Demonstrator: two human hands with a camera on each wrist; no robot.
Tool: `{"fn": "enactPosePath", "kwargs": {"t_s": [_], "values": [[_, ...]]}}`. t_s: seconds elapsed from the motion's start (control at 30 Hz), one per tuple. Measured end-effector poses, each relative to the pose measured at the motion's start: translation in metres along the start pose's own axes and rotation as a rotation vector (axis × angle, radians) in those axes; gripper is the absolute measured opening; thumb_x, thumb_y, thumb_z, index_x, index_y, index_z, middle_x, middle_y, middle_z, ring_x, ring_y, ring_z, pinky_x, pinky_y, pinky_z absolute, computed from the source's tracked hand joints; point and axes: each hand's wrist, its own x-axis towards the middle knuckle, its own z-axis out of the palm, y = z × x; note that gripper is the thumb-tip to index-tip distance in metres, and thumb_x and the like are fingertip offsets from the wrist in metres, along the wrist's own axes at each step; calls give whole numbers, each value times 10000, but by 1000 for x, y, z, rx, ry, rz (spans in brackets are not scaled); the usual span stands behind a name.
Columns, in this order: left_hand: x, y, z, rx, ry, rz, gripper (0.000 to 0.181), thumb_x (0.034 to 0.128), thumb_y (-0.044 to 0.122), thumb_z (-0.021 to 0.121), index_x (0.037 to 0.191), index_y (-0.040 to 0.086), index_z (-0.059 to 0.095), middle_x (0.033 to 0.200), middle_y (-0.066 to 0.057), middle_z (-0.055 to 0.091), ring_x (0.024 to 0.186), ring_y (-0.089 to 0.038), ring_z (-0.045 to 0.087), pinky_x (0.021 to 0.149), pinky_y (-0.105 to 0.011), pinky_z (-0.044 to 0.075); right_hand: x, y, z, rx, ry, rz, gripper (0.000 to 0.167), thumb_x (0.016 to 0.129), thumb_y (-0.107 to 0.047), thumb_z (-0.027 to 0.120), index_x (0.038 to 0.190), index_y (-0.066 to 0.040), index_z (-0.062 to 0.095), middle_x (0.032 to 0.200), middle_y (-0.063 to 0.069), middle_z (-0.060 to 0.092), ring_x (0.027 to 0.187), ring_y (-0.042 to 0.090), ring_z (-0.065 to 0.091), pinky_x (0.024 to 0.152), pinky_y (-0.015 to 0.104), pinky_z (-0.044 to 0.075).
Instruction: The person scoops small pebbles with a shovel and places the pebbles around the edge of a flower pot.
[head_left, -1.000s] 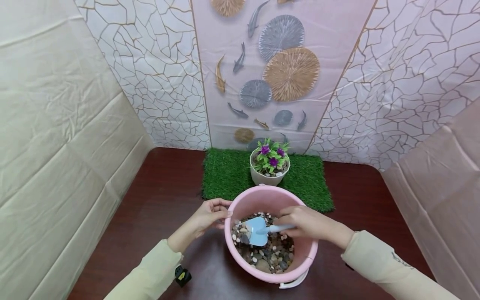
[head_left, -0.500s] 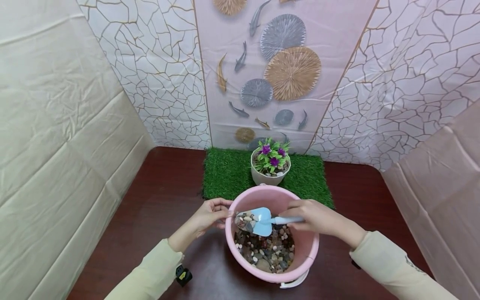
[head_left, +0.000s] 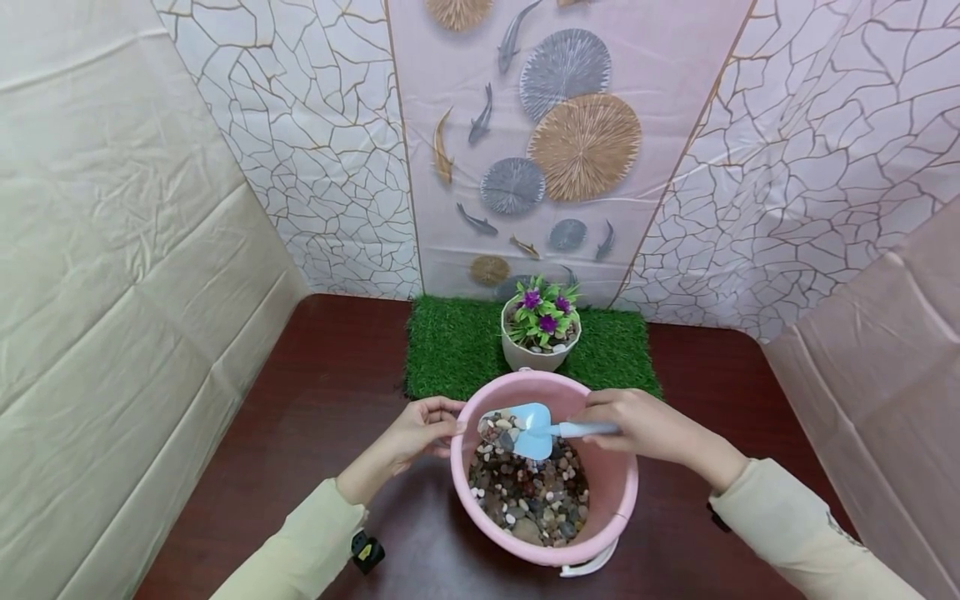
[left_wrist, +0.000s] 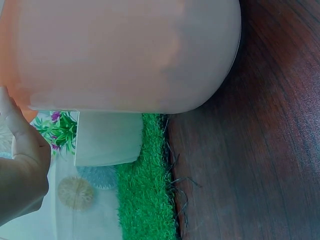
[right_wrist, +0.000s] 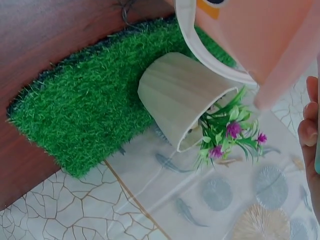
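A pink bucket (head_left: pixel 613 500) holds many mixed pebbles (head_left: pixel 536 504). At its left rim, my left hand (head_left: pixel 408 435) pinches the edge between thumb and fingers. My right hand (head_left: pixel 648 427) grips the handle of a light blue trowel (head_left: pixel 537 417) over the bucket, its blade pointing left and loaded with pebbles (head_left: pixel 498 431). In the left wrist view the bucket's outer side (left_wrist: pixel 110 55) fills the top, with part of my left hand (left_wrist: pixel 25 165) at the left edge. Only the fingertips of my right hand (right_wrist: pixel 310 122) show in the right wrist view.
Behind the bucket, a white flowerpot (head_left: pixel 536 360) with purple flowers stands on a green grass mat (head_left: pixel 453 350). The bucket's white handle (head_left: pixel 591 563) hangs at its front. Cloth walls surround the dark wooden table (head_left: pixel 315 383) on the left, back and right.
My right hand has lifted the trowel from the pebbles and moved it up and slightly right, carrying a load of pebbles. My left hand stays on the rim.
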Motion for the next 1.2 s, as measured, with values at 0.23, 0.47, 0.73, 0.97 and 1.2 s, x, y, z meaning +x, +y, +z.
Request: {"fn": "enactPosePath", "kwargs": {"t_s": [0.23,0.47,0.73,0.97,1.2], "values": [[-1,1,0,-5,1,0,427,856,38,612,1242,-100,493,780,48,626,665,-49,631,535,-143,552,3,4,-11,-6,14,10,234,771,-91,723,1003,-121,711,816,-44,576,681,22,478,565,176,459],[0,-1,-1,-16,-5,6,430,852,28,607,1242,-108,485,772,56,619,663,-59,622,525,-142,548,10,5,-20,-33,20,69,218,766,-66,728,982,-89,715,809,-32,586,678,47,500,561,214,471],[0,-2,-1,-19,-3,10,430,852,31,603,1243,-107,485,767,61,620,657,-57,622,523,-142,544,19,5,-25,-53,29,150,230,787,-58,720,1017,-63,719,841,0,633,687,72,552,562,225,486],[0,0,0,-23,-6,7,426,852,23,597,1239,-111,480,760,62,616,640,-44,620,521,-140,541,25,6,-25,-47,27,236,209,821,-83,699,1027,-51,717,851,25,653,714,128,613,575,255,527],[0,-1,0,-26,-10,9,429,851,28,602,1240,-111,483,765,61,624,652,-57,625,529,-143,547,35,6,-20,-60,37,302,215,842,-109,682,1048,-54,711,877,59,663,749,179,630,604,307,547]]}}
